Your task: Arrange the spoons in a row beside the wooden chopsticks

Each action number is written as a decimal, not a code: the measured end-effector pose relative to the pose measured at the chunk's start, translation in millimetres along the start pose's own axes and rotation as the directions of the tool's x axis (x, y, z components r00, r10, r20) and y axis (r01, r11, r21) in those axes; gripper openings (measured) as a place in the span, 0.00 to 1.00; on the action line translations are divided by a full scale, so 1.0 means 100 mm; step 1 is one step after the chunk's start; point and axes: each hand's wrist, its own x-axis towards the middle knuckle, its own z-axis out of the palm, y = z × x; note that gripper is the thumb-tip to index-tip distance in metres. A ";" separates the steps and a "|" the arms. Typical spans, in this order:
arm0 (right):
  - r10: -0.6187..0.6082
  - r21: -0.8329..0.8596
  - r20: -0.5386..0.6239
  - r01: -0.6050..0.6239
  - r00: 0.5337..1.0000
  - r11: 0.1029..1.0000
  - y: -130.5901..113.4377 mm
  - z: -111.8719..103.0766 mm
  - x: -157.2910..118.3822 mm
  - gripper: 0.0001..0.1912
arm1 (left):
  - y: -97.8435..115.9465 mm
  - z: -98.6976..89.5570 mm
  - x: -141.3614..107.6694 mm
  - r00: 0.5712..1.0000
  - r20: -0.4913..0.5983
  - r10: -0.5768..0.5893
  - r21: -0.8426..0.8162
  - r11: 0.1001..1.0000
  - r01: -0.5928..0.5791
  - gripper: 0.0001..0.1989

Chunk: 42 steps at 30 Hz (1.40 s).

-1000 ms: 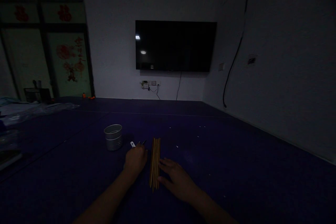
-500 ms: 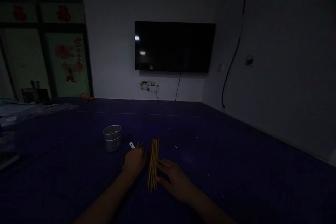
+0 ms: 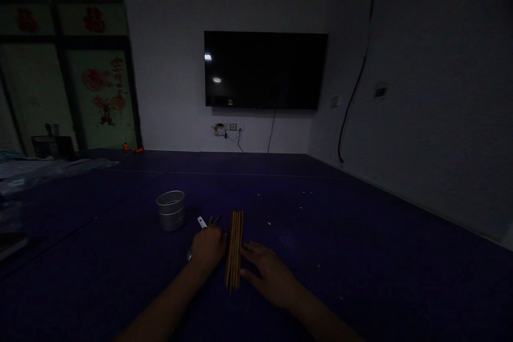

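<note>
A bundle of wooden chopsticks (image 3: pixel 233 251) lies side by side on the dark blue surface, pointing away from me. My right hand (image 3: pixel 268 272) has its fingers apart, with fingertips and thumb against the bundle's right edge. Left of the bundle, my left hand (image 3: pixel 208 247) is closed over several utensils, its thumb side close to the chopsticks. A pale handle with a hole (image 3: pixel 202 222) and thin darker ends stick out beyond the knuckles. A rounded shiny end (image 3: pixel 189 254) shows at the hand's left. The rest of the utensils is hidden. Farther left stands a metal cylindrical holder (image 3: pixel 171 211).
Small white scraps (image 3: pixel 269 223) are scattered on the blue surface (image 3: pixel 360 235) to the right. Clear plastic sheeting (image 3: pixel 56 171) lies at far left. Small orange objects (image 3: pixel 137 150) sit near the wall, beneath a mounted television (image 3: pixel 264 70). The room is dim.
My left hand has shifted slightly right, toward the chopsticks, uncovering more of the rounded shiny end. My right hand and the chopsticks are almost unmoved.
</note>
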 end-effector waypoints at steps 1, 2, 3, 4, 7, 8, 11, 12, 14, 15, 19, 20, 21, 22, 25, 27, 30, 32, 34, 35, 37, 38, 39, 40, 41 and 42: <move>-0.004 0.000 0.006 0.004 1.000 1.000 0.00 0.00 0.00 0.27 | 0.00 0.00 0.00 1.000 0.002 0.001 -0.002 1.000 -0.001 0.18; -0.007 0.000 0.009 0.007 1.000 1.000 0.00 -0.01 0.00 0.26 | 0.01 0.00 -0.01 1.000 0.003 0.004 -0.003 1.000 -0.004 0.18; -0.010 0.001 0.010 0.010 1.000 1.000 0.00 -0.01 0.01 0.26 | 0.01 -0.01 -0.01 1.000 0.002 0.008 -0.004 1.000 -0.008 0.18; -0.013 0.004 0.009 0.013 1.000 1.000 0.00 -0.01 0.01 0.26 | 0.01 -0.01 -0.01 1.000 0.002 0.014 -0.005 1.000 -0.014 0.18; -0.022 0.013 0.005 0.022 1.000 1.000 0.00 -0.01 0.01 0.25 | 0.01 0.00 -0.01 1.000 -0.001 0.024 -0.005 1.000 -0.024 0.17; -0.023 0.016 0.002 0.023 1.000 1.000 0.00 -0.01 0.01 0.25 | 0.01 0.00 -0.01 1.000 -0.004 0.023 -0.006 1.000 -0.023 0.18; -0.029 0.019 -0.002 0.029 1.000 0.999 -0.01 -0.01 0.01 0.24 | 0.00 0.01 -0.01 1.000 -0.014 0.019 -0.003 1.000 -0.019 0.18; -0.032 0.021 -0.002 0.032 0.999 0.999 -0.01 -0.02 0.01 0.24 | 0.00 0.01 -0.01 1.000 -0.017 0.017 -0.001 1.000 -0.017 0.18; -0.033 0.022 0.002 0.033 0.999 0.999 -0.01 -0.02 0.01 0.24 | 0.00 0.01 0.00 1.000 -0.027 0.013 0.006 1.000 -0.013 0.18; -0.030 0.020 0.003 0.030 1.000 0.999 -0.02 -0.03 0.01 0.24 | -0.01 0.01 0.00 0.999 -0.035 0.010 0.011 1.000 -0.010 0.18; -0.034 0.019 0.002 0.034 0.999 0.999 -0.02 -0.03 0.00 0.24 | -0.01 0.02 0.00 0.997 -0.073 0.016 0.040 0.999 -0.013 0.17; -0.036 0.016 0.002 0.036 0.999 0.999 -0.01 -0.03 0.00 0.24 | -0.01 0.03 0.00 0.997 -0.077 0.009 0.046 0.999 -0.005 0.17; -0.034 0.010 0.004 0.034 0.999 0.999 -0.01 -0.02 0.00 0.24 | -0.01 0.03 -0.01 0.997 -0.080 0.003 0.050 0.999 0.001 0.17; -0.029 0.003 0.007 0.029 1.000 1.000 0.00 -0.02 0.00 0.25 | -0.01 0.03 -0.01 0.997 -0.081 -0.003 0.054 0.999 0.007 0.17; -0.017 -0.010 0.015 0.017 1.000 1.000 0.02 0.00 0.00 0.26 | -0.01 0.04 -0.01 0.996 -0.090 -0.005 0.062 0.998 0.010 0.16; -0.020 -0.012 0.016 0.020 1.000 1.000 0.02 0.00 0.00 0.26 | -0.01 0.05 -0.01 0.995 -0.097 -0.005 0.065 0.998 0.011 0.16; -0.020 -0.021 0.018 0.020 1.000 1.000 -0.01 -0.03 0.00 0.26 | -0.01 0.05 -0.01 0.995 -0.103 -0.011 0.066 0.998 0.017 0.16; -0.022 -0.029 0.024 0.022 0.999 0.999 -0.02 -0.04 0.00 0.26 | -0.01 0.05 -0.01 0.994 -0.112 -0.009 0.069 0.997 0.017 0.16; -0.025 -0.035 0.029 0.026 0.999 0.999 -0.02 -0.04 0.00 0.27 | -0.01 0.06 -0.02 0.993 -0.120 -0.006 0.072 0.997 0.015 0.17; -0.025 -0.037 0.029 0.026 0.999 0.999 -0.02 -0.04 0.00 0.27 | -0.01 0.06 -0.02 0.993 -0.122 -0.006 0.071 0.997 0.015 0.17; -0.023 -0.037 0.023 0.023 0.999 0.999 -0.01 -0.03 0.00 0.27 | 0.00 0.06 -0.02 0.993 -0.120 -0.010 0.071 0.997 0.019 0.18; -0.021 -0.036 0.020 0.021 1.000 0.999 -0.01 -0.02 0.00 0.27 | 0.00 0.05 -0.02 0.993 -0.118 -0.014 0.071 0.997 0.022 0.18; -0.020 -0.035 0.020 0.021 1.000 0.999 0.00 -0.02 0.00 0.27 | 0.00 0.05 -0.02 0.993 -0.117 -0.016 0.073 0.997 0.025 0.18; -0.020 -0.032 0.022 0.021 1.000 0.999 0.00 -0.02 0.00 0.27 | 0.01 0.05 -0.02 0.993 -0.115 -0.019 0.074 0.997 0.028 0.18; -0.020 -0.028 0.026 0.020 0.999 0.999 0.00 -0.02 -0.01 0.27 | 0.01 0.05 -0.02 0.993 -0.113 -0.022 0.076 0.997 0.030 0.18; -0.020 -0.023 0.029 0.020 0.999 1.000 0.00 -0.03 -0.01 0.27 | 0.01 0.05 -0.02 0.994 -0.110 -0.023 0.076 0.997 0.032 0.18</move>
